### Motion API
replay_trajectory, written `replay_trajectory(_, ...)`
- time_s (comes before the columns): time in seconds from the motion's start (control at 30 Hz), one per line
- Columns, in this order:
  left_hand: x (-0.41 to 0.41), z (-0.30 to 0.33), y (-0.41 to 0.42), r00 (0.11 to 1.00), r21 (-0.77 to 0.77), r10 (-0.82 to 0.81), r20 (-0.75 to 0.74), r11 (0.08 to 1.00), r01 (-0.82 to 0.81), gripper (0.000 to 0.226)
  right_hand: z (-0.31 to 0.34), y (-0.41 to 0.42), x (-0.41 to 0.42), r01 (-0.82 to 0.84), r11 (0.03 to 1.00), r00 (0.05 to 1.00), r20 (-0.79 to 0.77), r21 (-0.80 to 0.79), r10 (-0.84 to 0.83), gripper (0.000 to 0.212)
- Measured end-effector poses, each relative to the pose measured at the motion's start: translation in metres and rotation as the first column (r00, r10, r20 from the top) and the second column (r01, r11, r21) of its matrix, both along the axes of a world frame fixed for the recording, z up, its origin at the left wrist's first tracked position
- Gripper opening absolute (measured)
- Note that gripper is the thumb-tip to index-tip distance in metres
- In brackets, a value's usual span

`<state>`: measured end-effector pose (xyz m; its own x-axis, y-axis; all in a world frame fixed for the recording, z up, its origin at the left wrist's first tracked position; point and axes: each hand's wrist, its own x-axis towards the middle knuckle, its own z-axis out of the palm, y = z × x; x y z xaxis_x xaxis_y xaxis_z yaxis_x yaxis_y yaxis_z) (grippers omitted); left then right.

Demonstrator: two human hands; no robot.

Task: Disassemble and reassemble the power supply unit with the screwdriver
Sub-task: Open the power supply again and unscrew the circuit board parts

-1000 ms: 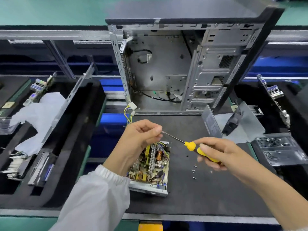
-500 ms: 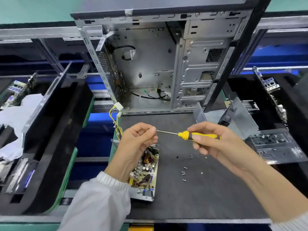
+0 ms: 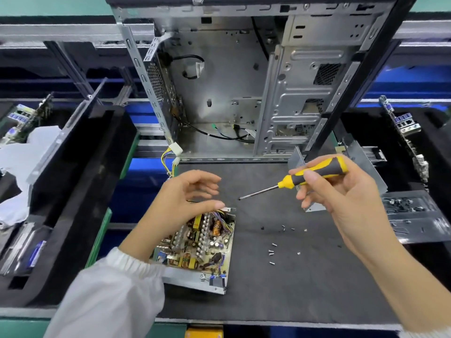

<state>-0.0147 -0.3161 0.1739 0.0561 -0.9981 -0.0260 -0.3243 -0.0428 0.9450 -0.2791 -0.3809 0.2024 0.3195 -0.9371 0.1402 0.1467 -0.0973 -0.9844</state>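
The uncovered power supply unit [image 3: 197, 247] is observed at lower centre, the left hand [image 3: 185, 206] held released above it, while the screwdriver [image 3: 305, 178] is grasped by the right hand [image 3: 341, 198], apparently poised for a screw.

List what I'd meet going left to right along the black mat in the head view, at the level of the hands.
Left hand → open power supply unit beneath its fingers → screwdriver tip → loose screws → right hand holding the screwdriver handle → clear tray of hardware.
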Motion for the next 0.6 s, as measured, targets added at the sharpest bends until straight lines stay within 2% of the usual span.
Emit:
replay_trajectory(0.03,0.005,-0.002,0.001,0.983,-0.035,-0.057,0.177,0.997,0.064,0.051,-0.003,0.001,0.000,0.005,1.000,1.000,-0.022,-0.013,-0.005,0.017)
replay_trajectory(0.1,0.016,-0.010,0.004,0.851,-0.032,-0.184,0.492,0.973,0.229,0.059,-0.012,0.004,0.001,0.006,1.000,0.997,-0.077,-0.024,-0.008,0.013)
replay_trajectory(0.17,0.023,-0.025,0.008,0.706,0.004,-0.232,0.670,0.951,0.309,0.066,-0.024,0.008,0.003,-0.009,1.000,0.991,-0.133,-0.017,0.007,0.012)
replay_trajectory(0.2,0.024,-0.032,0.009,0.671,-0.003,-0.218,0.709,0.950,0.312,0.065,-0.030,0.010,0.004,-0.017,1.000,0.988,-0.156,-0.009,0.015,0.012)
replay_trajectory(0.27,0.022,-0.041,0.010,0.657,-0.056,-0.165,0.735,0.952,0.302,0.058,-0.042,0.016,0.008,-0.031,1.000,0.980,-0.195,0.002,0.031,0.011)
replay_trajectory(0.43,0.018,-0.056,0.009,0.768,-0.220,-0.064,0.638,0.940,0.260,0.036,-0.057,0.026,0.025,-0.059,0.997,0.956,-0.291,-0.047,0.043,0.009)
replay_trajectory(0.6,0.020,-0.057,0.009,0.813,-0.250,-0.072,0.578,0.933,0.260,0.027,-0.063,0.027,0.036,-0.083,0.993,0.941,-0.335,-0.086,0.050,0.010)
